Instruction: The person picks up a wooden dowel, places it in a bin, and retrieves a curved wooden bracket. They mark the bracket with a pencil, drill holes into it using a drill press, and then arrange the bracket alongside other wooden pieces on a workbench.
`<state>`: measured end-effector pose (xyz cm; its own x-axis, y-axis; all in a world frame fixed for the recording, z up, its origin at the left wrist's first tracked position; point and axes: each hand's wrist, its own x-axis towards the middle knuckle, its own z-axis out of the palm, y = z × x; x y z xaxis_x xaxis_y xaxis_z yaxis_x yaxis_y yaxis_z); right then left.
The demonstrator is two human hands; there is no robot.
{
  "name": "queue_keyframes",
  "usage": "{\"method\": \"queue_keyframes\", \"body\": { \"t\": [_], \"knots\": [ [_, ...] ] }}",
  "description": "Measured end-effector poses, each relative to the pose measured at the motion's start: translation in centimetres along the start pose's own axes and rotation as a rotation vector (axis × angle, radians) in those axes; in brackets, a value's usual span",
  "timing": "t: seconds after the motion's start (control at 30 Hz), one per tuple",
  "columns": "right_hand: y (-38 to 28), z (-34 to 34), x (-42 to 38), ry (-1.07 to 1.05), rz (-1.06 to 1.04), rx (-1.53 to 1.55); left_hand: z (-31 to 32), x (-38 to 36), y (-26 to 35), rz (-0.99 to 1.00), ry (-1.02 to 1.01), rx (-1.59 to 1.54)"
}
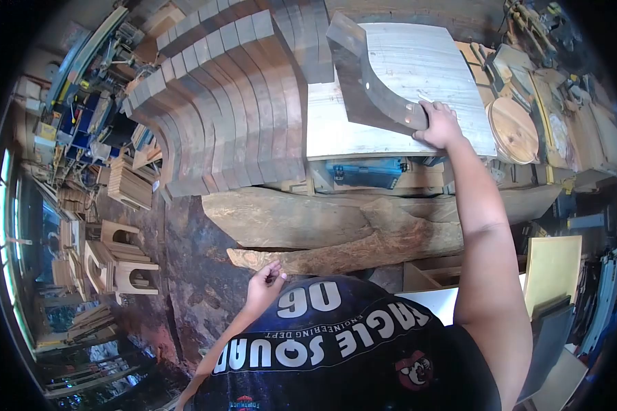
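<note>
A thick curved wooden piece (377,92) with one broad angled end lies on a pale wood-grained board (418,58). My right hand (440,125) is wrapped round its narrow near end, the thumb on the near side and the fingers over the top. My left hand (266,284) hangs in front of my shirt with its fingers curled in and nothing visible in them. It is nearest to the end of a rough live-edge slab (343,253). Left of the board stands a row of several matching curved wooden pieces (240,103), packed side by side.
A blue case (367,172) sits under the board. A round wooden disc (513,130) lies at its right. Wooden stools or frames (127,264) stand on the floor at left, near stacked wood strips (129,181). Panels (554,270) lean at right.
</note>
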<state>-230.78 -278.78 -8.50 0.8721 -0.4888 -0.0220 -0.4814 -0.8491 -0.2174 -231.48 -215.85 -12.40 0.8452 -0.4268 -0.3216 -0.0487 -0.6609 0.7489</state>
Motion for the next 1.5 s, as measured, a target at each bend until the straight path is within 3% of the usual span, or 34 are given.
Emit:
{"method": "queue_keyframes", "body": {
  "t": [0.3, 0.43, 0.57, 0.63, 0.67, 0.7, 0.73, 0.77, 0.8, 0.83, 0.97, 1.1, 1.17, 1.23, 1.33, 1.47, 1.5],
  "knots": [
    [1.1, 0.6, 0.5, 0.058, 0.24, -0.041, -2.8, -0.1, 0.1, 0.002, -0.051, 0.028],
    [1.0, 0.2, 1.5, 0.04, 0.395, -0.029, -4.0, -1.9, -4.6, -0.157, -0.051, 0.065],
    [-1.5, 0.4, 1.3, 0.109, 0.463, -0.026, -4.1, -6.7, -14.1, -0.444, -0.067, -0.074],
    [-5.3, 2.3, 0.5, 0.372, 0.356, -0.003, -4.2, -8.7, -15.2, -0.575, -0.101, -0.099],
    [-8.6, 3.6, 0.3, 0.415, 0.301, 0.054, -4.4, -9.3, -15.7, -0.626, -0.114, -0.113],
    [-11.7, 5.0, 0.0, 0.429, 0.119, 0.238, -4.7, -9.7, -16.0, -0.651, -0.12, -0.12],
    [-15.8, 5.4, 0.1, 0.134, 0.056, 0.328, -5.1, -10.0, -16.3, -0.671, -0.126, -0.128],
    [-19.6, 7.6, -0.3, 0.094, -0.07, 0.467, -5.5, -10.3, -16.6, -0.688, -0.133, -0.136],
    [-23.2, 9.0, -0.6, 0.036, -0.135, 0.573, -5.9, -10.3, -16.9, -0.694, -0.141, -0.142],
    [-26.4, 9.8, -0.5, -0.086, -0.068, 0.596, -6.4, -10.3, -17.3, -0.697, -0.15, -0.148],
    [-30.6, 9.9, -0.6, -0.016, 0.006, 0.505, -9.4, -8.7, -19.3, -0.68, -0.182, -0.163],
    [-28.5, 11.2, 0.6, 0.015, -0.061, 0.568, -13.6, -5.6, -21.3, -0.638, -0.259, -0.143],
    [-28.5, 8.6, -0.1, -0.053, 0.065, 0.52, -15.4, -4.1, -22.3, -0.619, -0.295, -0.135],
    [-27.7, 9.2, 0.5, 0.044, 0.216, 0.301, -16.7, -2.5, -23.2, -0.604, -0.327, -0.137],
    [-27.2, 8.9, 0.1, 0.086, 0.326, 0.277, -17.8, -0.8, -23.2, -0.596, -0.381, -0.136],
    [-26.1, 9.4, 0.4, 0.169, 0.329, 0.319, -18.8, 0.6, -19.4, -0.56, -0.433, -0.041],
    [-25.5, 9.5, -0.9, 0.214, 0.299, 0.344, -18.1, 1.0, -21.4, -0.452, -0.363, -0.04]
  ]
}}
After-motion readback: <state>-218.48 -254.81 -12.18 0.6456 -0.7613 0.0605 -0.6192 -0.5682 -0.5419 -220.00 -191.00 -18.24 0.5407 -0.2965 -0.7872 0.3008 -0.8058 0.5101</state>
